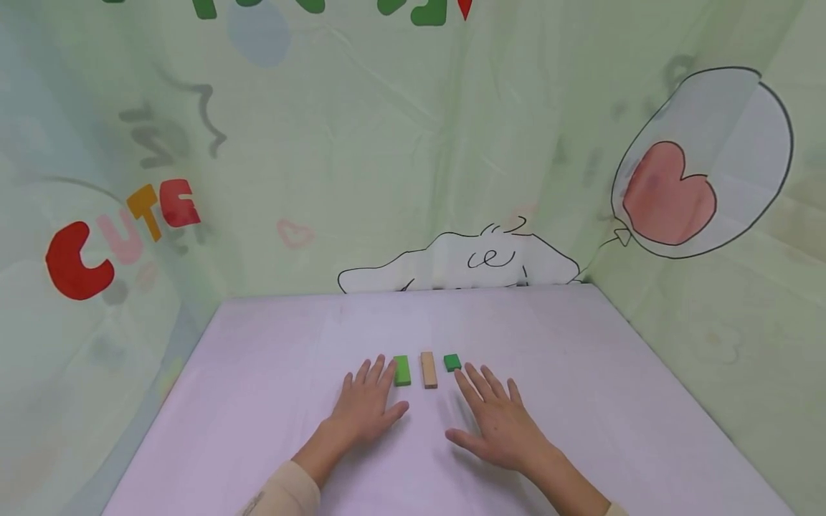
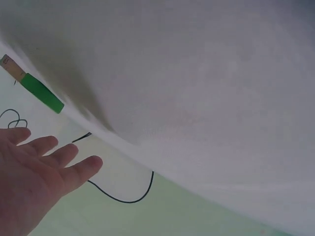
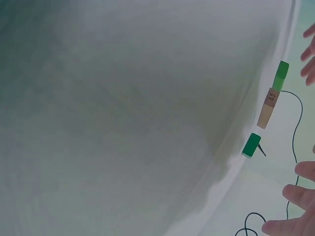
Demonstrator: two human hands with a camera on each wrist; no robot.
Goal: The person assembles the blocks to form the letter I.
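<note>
Three small blocks stand in a row on the table: a light green block [image 1: 402,370] at left, a plain wooden block [image 1: 429,370] in the middle and a short dark green block [image 1: 452,362] at right. My left hand [image 1: 366,405] is spread palm down, its fingertips beside the light green block. Spread the same way, my right hand [image 1: 500,423] has its fingertips just in front of the dark green block. Neither hand holds anything. In the right wrist view the wooden block [image 3: 268,108] shows dark writing on its end.
A pale lilac cloth covers the table [image 1: 271,358]. Light green fabric walls [image 1: 387,143] rise at the back and both sides, printed with letters, a balloon [image 1: 742,179] and a white cartoon shape [image 1: 458,265] along the table's back edge.
</note>
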